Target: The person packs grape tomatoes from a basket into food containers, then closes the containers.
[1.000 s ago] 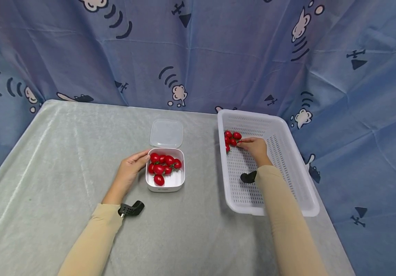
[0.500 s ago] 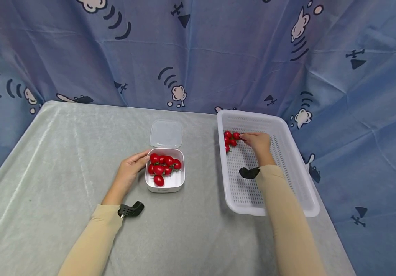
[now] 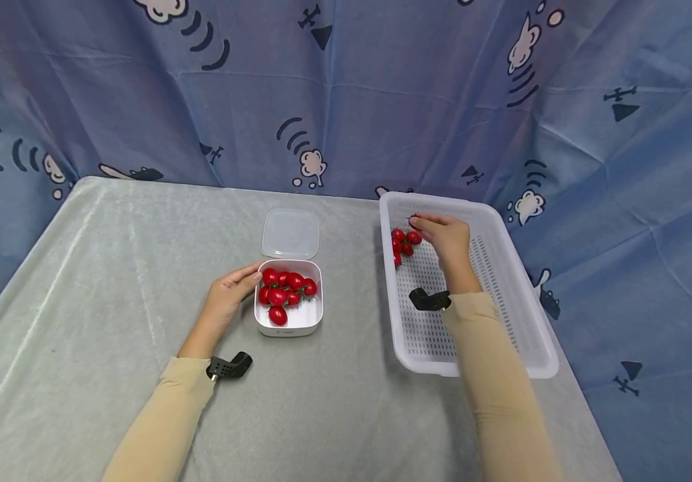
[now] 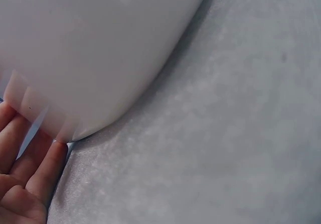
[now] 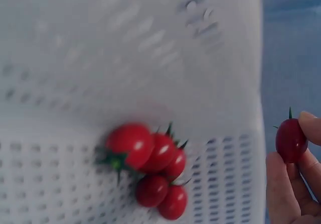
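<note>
My right hand (image 3: 451, 241) pinches a cherry tomato (image 5: 291, 139) with a green stem between thumb and fingers. In the head view it is over the far left part of a white perforated basket (image 3: 406, 361). Several more cherry tomatoes (image 5: 173, 201) lie together in the basket, just below that hand. My left hand (image 3: 228, 294) touches the left side of a small white box (image 3: 288, 331) near its far left corner. In the left wrist view its fingers (image 4: 47, 171) are extended against the outer wall. Several cherry tomatoes (image 3: 277, 296) sit inside the box, toward its back and left.
A clear lid (image 3: 291, 234) lies flat right behind the box. The grey cloth-covered table (image 3: 346, 415) runs between box and basket. A blue patterned curtain (image 3: 358, 120) hangs behind the table and along its right side.
My right hand has lifted a cherry tomato off the group and moved with it toward the basket's far left side. The left hand and the box have stayed in place.
</note>
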### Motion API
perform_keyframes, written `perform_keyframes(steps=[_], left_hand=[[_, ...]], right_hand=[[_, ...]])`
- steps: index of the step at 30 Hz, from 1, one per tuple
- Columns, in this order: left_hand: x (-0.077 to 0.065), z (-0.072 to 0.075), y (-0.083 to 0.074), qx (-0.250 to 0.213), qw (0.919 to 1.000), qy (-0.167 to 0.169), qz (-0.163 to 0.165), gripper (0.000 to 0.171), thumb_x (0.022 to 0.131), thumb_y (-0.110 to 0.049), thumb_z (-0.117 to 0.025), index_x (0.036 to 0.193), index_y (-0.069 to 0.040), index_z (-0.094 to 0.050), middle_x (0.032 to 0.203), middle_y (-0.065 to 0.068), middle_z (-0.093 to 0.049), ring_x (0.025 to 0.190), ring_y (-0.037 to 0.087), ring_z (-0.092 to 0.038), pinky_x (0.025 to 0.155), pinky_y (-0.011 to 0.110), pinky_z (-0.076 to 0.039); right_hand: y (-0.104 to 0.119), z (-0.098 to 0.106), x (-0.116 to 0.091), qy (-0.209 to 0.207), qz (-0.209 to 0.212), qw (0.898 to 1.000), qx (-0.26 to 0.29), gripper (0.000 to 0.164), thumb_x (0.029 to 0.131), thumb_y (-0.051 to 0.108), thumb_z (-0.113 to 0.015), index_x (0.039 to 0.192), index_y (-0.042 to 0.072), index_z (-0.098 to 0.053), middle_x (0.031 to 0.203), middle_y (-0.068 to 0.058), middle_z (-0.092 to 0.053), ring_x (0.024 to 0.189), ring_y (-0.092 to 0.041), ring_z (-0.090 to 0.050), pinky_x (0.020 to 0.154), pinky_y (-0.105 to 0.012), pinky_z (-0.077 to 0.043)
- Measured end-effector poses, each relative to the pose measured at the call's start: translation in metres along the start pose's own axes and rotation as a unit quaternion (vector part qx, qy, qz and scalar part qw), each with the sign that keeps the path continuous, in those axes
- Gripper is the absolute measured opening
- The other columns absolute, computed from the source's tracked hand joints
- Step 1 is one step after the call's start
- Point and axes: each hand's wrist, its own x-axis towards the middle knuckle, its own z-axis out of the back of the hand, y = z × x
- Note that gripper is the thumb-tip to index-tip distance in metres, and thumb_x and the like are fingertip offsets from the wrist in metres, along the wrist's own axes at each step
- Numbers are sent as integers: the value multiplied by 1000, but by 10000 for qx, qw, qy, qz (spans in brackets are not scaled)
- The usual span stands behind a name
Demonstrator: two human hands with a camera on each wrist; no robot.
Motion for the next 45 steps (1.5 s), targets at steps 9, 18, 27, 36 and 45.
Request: perform_keyframes(steps=[9, 18, 27, 36, 45], left_hand=[[0, 0, -1, 6, 10000, 29, 11, 51, 98, -30, -64, 138, 1, -56, 114, -22, -68, 111, -8, -59, 99, 12, -48], [2, -1, 0, -32, 10000, 36, -26, 50, 98, -28, -64, 138, 1, -56, 111, -24, -68, 111, -8, -60, 99, 12, -49], [4, -1, 2, -116, 9999, 24, -56, 50, 99, -27, -64, 138, 3, -55, 107, -26, -68, 109, -9, -60, 97, 12, -49], [3, 1, 2, -103, 9999, -4, -41, 51, 98, -28, -65, 138, 3, -55, 107, -26, -68, 108, -9, -60, 97, 12, -49], [2, 1, 2, -83, 9999, 14, -55, 50, 98, -27, -64, 137, 4, -56, 106, -26, -68, 108, -9, -61, 97, 11, -49]], right_hand=[[19, -14, -31, 565, 562, 9960, 403, 30, 85, 14, -79, 110, -1, -72, 82, 11, -70, 78, -3, -70, 98, -33, -56], [29, -24, -48, 1078, 570, 9899, 723, 15, 82, 11, -81, 96, 7, -75, 80, 8, -74, 78, -6, -73, 84, -24, -60], [32, -41, -65, 1485, 706, 9858, 354, 32, 84, 13, -79, 111, -2, -71, 82, 11, -73, 82, -4, -72, 91, -27, -59], [37, -66, -87, 1949, 585, 9782, 416, 34, 84, 8, -79, 113, -7, -70, 81, 10, -73, 81, -5, -72, 86, -24, -60], [36, -84, -111, 2363, 374, 9704, 337, 28, 85, 12, -78, 109, -2, -73, 86, 5, -75, 85, -10, -73, 91, -29, -59]])
